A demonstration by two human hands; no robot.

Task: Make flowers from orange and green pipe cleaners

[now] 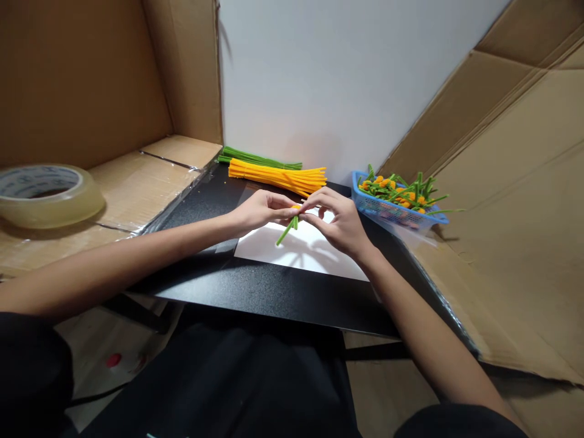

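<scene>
Above a white sheet of paper, my left hand and my right hand meet fingertip to fingertip. Between them is a small pipe-cleaner piece, with green stems hanging down and a bit of orange at the top. Both hands are closed in a pinch on it, and the fingers partly cover the orange part. Just behind the hands lies a bundle of orange pipe cleaners. A bundle of green pipe cleaners rests behind that one.
At the right of the black table stands a blue basket heaped with green and orange pipe-cleaner pieces. A large roll of clear tape sits on cardboard at the left. Cardboard walls flank both sides, with a white wall behind.
</scene>
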